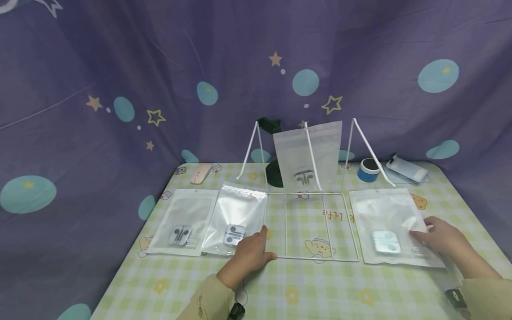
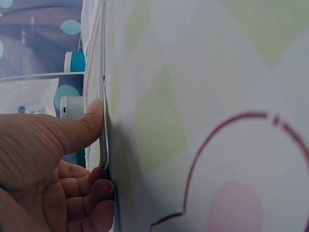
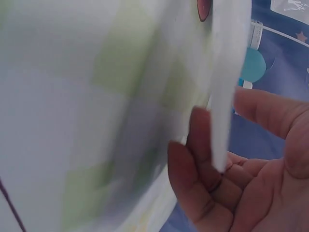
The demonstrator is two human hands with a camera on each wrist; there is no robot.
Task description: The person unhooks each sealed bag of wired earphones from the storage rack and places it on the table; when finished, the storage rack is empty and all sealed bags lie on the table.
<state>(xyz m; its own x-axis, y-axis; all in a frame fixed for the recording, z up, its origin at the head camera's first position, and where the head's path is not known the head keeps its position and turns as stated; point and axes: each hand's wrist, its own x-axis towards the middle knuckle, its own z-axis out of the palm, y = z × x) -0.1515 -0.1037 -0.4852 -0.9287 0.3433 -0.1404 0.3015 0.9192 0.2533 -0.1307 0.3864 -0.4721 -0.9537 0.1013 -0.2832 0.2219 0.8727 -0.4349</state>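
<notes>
My right hand pinches the right edge of a translucent zip pouch with a boxed white earphone set inside. In the right wrist view, the pouch edge runs between thumb and fingers, lifted off the cloth. My left hand rests at the front left corner of a white wire rack, thumb and index finger spread along its wires. Beside that hand lies a shiny zip pouch of earphones. Another earphone pouch lies further left. One more pouch hangs upright on the rack's middle prong.
Two bare prongs of the rack slope up at either side. Along the back are a pink mouse, a blue jar with a dark lid, a clear phone case and a dark green object. A checked cloth covers the table.
</notes>
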